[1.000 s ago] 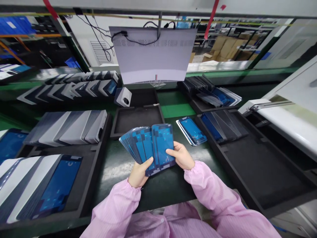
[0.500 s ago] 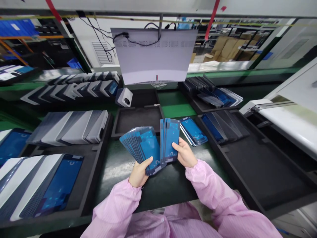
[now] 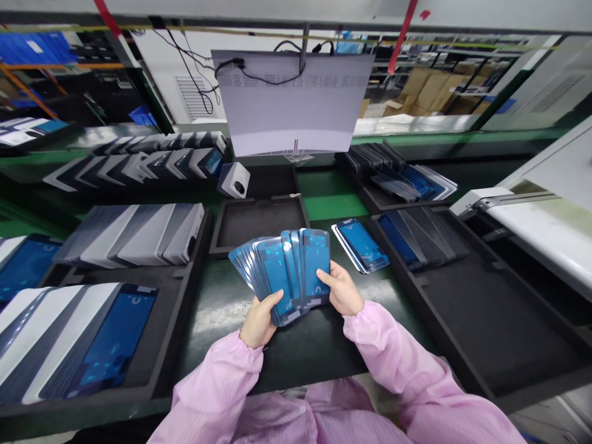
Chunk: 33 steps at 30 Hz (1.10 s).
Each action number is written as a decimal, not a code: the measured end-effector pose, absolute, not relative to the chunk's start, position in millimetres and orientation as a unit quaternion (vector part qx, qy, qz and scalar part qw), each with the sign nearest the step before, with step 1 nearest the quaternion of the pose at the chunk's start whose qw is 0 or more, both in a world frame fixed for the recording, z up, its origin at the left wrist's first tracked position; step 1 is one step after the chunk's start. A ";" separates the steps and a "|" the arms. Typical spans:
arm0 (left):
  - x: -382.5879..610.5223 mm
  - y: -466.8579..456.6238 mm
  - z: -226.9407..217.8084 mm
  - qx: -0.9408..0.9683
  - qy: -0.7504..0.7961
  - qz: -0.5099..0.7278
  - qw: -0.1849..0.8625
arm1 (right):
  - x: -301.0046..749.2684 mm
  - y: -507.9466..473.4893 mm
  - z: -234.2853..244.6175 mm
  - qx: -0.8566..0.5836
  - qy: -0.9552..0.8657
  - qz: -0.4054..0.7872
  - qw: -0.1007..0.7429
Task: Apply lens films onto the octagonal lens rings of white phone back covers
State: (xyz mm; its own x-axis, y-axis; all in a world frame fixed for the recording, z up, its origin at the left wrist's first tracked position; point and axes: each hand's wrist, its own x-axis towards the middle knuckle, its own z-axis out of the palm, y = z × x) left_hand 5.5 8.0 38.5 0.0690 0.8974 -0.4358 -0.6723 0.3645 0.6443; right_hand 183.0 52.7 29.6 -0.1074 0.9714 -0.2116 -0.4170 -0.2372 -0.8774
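My left hand (image 3: 259, 317) grips a thick fan of thin phone panels (image 3: 272, 271) faced with blue film, thumb on the front one. In my right hand (image 3: 341, 288) is a smaller fan of the same blue-filmed phone panels (image 3: 316, 262), pinched at its right side. The two fans meet and overlap above the dark green bench (image 3: 319, 351). A short stack of phone panels (image 3: 361, 245), blue face up with white edges showing, lies on the bench just beyond my right hand.
Left are black trays (image 3: 160, 345) of fanned white and blue panels. A black tray (image 3: 263, 223) lies ahead, with a small white box (image 3: 234, 180) behind its left corner. On the right, another tray (image 3: 504, 320) holds dark panels. A white monitor-like panel (image 3: 296, 111) hangs over the bench.
My right hand has moved its fan slightly left, against the left fan, closing the gap at the top. My left hand has stayed nearly in place.
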 end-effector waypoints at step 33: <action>3.6 10.3 37.3 0.119 0.397 0.569 0.710 | 181.7 47.6 34.1 -0.400 -0.365 0.664 0.515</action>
State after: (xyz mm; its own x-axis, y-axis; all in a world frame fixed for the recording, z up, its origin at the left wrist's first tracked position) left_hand 3.6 10.3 37.3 0.0359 0.9026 -0.4291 -0.7138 0.3237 0.6211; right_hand 181.7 47.6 34.1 -0.1485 0.9765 -0.1564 -0.3926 -0.2033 -0.8969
